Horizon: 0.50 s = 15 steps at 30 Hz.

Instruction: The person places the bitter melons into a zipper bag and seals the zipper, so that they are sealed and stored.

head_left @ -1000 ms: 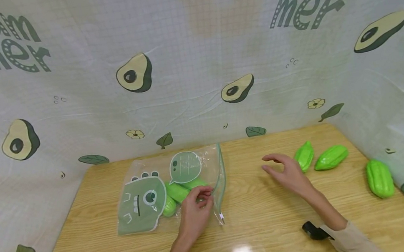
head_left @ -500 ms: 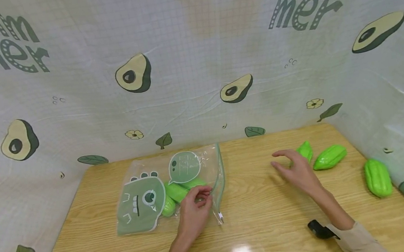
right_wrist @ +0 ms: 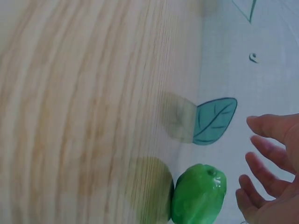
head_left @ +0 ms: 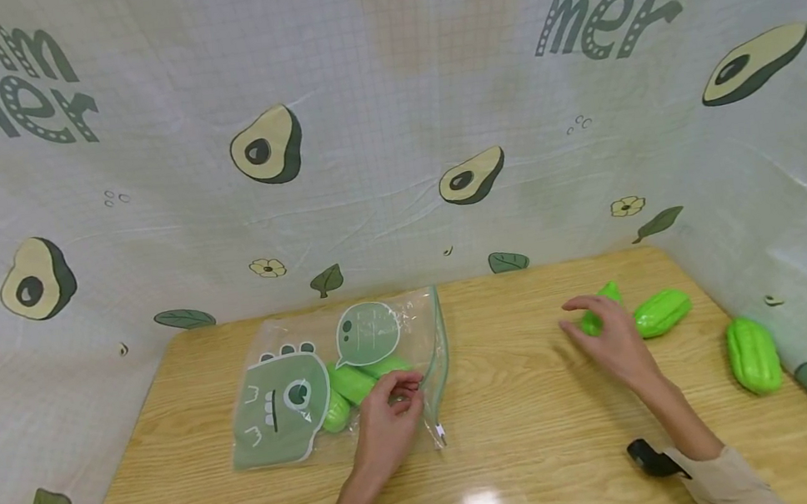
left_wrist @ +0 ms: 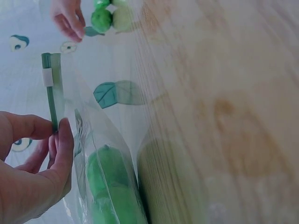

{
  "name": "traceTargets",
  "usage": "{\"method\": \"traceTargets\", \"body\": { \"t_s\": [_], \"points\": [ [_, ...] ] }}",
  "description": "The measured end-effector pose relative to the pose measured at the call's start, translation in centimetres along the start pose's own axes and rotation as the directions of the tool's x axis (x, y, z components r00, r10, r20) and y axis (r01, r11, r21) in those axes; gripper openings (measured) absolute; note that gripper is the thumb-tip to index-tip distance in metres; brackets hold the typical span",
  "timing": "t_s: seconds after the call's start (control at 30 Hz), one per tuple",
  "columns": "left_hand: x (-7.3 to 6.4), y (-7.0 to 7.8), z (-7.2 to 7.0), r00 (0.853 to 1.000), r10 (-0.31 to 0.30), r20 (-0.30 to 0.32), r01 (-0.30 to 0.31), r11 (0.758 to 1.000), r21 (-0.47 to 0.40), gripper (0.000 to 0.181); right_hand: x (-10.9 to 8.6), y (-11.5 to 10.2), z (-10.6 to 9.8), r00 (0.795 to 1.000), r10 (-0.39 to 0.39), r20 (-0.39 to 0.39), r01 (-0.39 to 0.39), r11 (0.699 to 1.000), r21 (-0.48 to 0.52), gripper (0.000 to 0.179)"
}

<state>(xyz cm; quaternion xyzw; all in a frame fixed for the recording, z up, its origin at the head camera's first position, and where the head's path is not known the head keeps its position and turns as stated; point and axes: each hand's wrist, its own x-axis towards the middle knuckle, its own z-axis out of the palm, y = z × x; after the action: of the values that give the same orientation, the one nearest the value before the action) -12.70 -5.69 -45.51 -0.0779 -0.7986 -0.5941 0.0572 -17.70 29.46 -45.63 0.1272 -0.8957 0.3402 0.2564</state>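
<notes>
A clear slider zip bag (head_left: 291, 417) printed with a green monster lies on the table's left half, with several green fruits (head_left: 351, 383) showing inside. My left hand (head_left: 387, 426) pinches the bag's edge at its open end; in the left wrist view, the thumb and fingers (left_wrist: 63, 154) meet on the green zip strip (left_wrist: 50, 100), below its white slider. My right hand (head_left: 617, 343) hovers with parted, bent fingers beside a bright green ribbed fruit (head_left: 593, 321), partly hiding it. The right wrist view shows a gap between the fingertips and that fruit (right_wrist: 200, 193).
Two more ribbed green fruits lie farther right, one (head_left: 662, 313) just behind my right hand and another (head_left: 754, 356) near the table's right edge. Printed cloth (head_left: 372, 239) walls the back and sides of the wooden table (head_left: 517, 440).
My right hand has moved rightward to the nearest loose fruit, its fingers staying parted. My left hand and the bag have kept their place.
</notes>
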Motion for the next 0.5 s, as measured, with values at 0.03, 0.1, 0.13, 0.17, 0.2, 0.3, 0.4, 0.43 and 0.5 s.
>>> {"method": "traceTargets", "body": {
  "t_s": [0.03, 0.1, 0.13, 0.17, 0.2, 0.3, 0.4, 0.43, 0.5],
  "points": [
    [0.01, -0.03, 0.0, 1.0, -0.001, 0.0, 0.001, 1.0, 0.0, 0.019, -0.02, 0.09, -0.07, 1.0, 0.0, -0.002, 0.0, 1.0, -0.005, 0.028],
    [0.05, -0.09, -0.01, 1.0, 0.001, -0.002, -0.001, 1.0, -0.002, 0.019, -0.06, 0.32, -0.21, 1.0, -0.002, -0.005, 0.001, 1.0, -0.01, 0.028],
    [0.06, -0.13, -0.01, 1.0, 0.004, -0.003, -0.004, 1.0, -0.003, 0.019, -0.09, 0.37, -0.28, 1.0, 0.001, -0.006, -0.001, 1.0, -0.007, 0.029],
    [0.08, -0.16, -0.01, 1.0, 0.005, -0.003, -0.005, 1.0, -0.006, 0.019, -0.12, 0.41, -0.35, 1.0, 0.003, -0.007, -0.003, 1.0, -0.009, 0.029],
    [0.09, -0.18, -0.02, 1.0, 0.007, -0.003, -0.007, 1.0, -0.009, 0.019, -0.17, 0.46, -0.4, 1.0, 0.008, -0.008, -0.008, 1.0, -0.012, 0.029],
    [0.08, -0.17, -0.03, 1.0, 0.012, -0.002, -0.012, 1.0, -0.026, 0.019, -0.3, 0.49, -0.54, 0.999, 0.032, 0.0, -0.032, 0.999, -0.024, 0.03],
    [0.04, -0.09, -0.06, 1.0, 0.012, -0.001, -0.012, 0.999, -0.047, 0.019, -0.45, 0.52, -0.7, 0.998, 0.066, 0.018, -0.066, 0.997, -0.04, 0.031],
    [0.03, -0.06, -0.07, 1.0, 0.012, -0.002, -0.012, 0.999, -0.052, 0.019, -0.5, 0.55, -0.77, 0.997, 0.076, 0.024, -0.074, 0.996, -0.045, 0.032],
    [0.02, -0.02, -0.09, 1.0, 0.014, -0.006, -0.014, 0.998, -0.057, 0.018, -0.6, 0.66, -0.91, 0.995, 0.089, 0.033, -0.088, 0.995, -0.053, 0.033]
  ]
}}
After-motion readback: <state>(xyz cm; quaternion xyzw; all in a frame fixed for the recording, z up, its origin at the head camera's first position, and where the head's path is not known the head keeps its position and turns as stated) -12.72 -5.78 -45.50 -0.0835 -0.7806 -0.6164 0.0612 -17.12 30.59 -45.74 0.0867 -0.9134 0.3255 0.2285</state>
